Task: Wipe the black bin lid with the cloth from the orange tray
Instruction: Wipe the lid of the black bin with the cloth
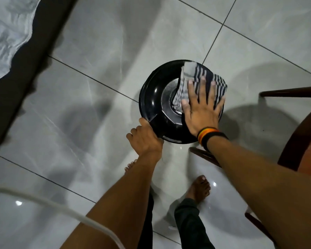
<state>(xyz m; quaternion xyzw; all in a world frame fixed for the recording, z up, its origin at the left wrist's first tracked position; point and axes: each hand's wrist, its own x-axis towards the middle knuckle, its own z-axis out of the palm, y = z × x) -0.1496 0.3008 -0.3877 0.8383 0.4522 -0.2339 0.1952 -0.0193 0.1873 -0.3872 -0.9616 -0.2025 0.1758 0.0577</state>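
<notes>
At the far left a dark border and a pale crumpled fabric [9, 33] are seen along the edge of the grey tiled floor [101, 51], with a white cable [65, 208] crossing the lower corner. Nearer the middle, the left hand [144, 137] is clenched on the near-left rim of the black bin lid [156, 97], so that the lid — a round, glossy, domed piece seated on its bin — is kept from turning or sliding. Bare feet are planted on the tiles just below it.

To the right, the striped cloth [205, 76] is spread over the far-right part of the lid, draped from the central hub out to the rim. It is pressed down under the right hand [201, 108], which lies flat with fingers splayed rather than curled around anything; a banded wristband [209, 134] is worn at that wrist. The orange tray is not in view. At the far right, dark wooden furniture [298, 133] stands close beside the bin.

The wiping appears to be under way, with the left half of the lid judged not yet covered. The step would be done well if even pressure were kept through the whole palm, the cloth swept in arcs around the hub, the recessed ring followed with the fingertips — and the rim held firm throughout.
</notes>
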